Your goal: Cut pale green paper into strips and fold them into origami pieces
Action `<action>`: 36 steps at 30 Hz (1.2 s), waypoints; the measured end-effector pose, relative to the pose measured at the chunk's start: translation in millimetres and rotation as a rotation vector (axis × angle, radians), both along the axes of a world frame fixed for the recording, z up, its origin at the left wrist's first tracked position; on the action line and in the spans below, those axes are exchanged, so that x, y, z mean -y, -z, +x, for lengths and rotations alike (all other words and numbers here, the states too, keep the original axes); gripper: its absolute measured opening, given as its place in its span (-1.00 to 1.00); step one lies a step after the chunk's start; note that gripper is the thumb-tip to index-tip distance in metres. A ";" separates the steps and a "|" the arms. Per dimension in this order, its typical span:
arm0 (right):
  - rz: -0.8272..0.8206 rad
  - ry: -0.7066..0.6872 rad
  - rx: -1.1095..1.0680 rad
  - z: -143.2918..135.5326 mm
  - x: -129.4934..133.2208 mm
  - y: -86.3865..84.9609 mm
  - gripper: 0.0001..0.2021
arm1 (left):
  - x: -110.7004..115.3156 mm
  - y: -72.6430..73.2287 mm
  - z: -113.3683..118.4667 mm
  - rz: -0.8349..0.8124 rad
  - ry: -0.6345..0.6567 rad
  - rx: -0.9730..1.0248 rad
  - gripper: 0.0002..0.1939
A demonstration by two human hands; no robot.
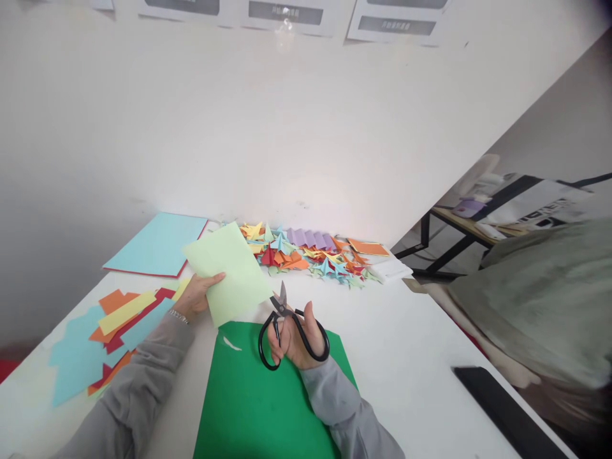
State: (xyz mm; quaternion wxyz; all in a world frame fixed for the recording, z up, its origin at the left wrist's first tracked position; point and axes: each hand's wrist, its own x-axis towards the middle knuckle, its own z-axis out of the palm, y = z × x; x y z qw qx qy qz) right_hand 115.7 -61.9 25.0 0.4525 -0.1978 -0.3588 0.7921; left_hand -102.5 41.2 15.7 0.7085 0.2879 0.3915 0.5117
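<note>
A pale green sheet of paper (232, 271) is raised above the table, tilted, its left edge pinched by my left hand (197, 293) with the thumb on top. My right hand (299, 338) has its fingers through the black loop handles of a pair of scissors (283, 306). The blades are parted and point away from me, close to the paper's lower right corner; I cannot tell if they touch it. Under the right hand lies a green mat (268, 395), with a thin white paper scrap (232, 343) near its top left corner.
Cut coloured paper pieces (115, 325) lie at the left, below a stack of light blue sheets (160, 242). Folded paper shapes (287, 252) are heaped along the wall. A black flat object (502, 408) lies near the right edge, beside another person (535, 306).
</note>
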 end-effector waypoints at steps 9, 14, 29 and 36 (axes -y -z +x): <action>0.007 -0.056 -0.006 6.1 -1.0 5.6 -0.19 | -1.4 0.2 -2.6 0.011 0.003 0.006 -0.51; -0.016 -0.128 -0.009 5.4 -0.7 11.2 -0.21 | 1.3 1.5 0.2 0.026 0.077 0.016 -0.47; -0.012 -0.013 0.040 1.0 -0.8 7.5 -0.20 | 5.0 -3.4 2.4 0.008 0.074 -0.056 -0.45; -0.007 0.001 -0.003 4.0 0.5 0.7 -0.19 | 4.2 -5.5 0.9 -0.005 0.030 -0.060 -0.53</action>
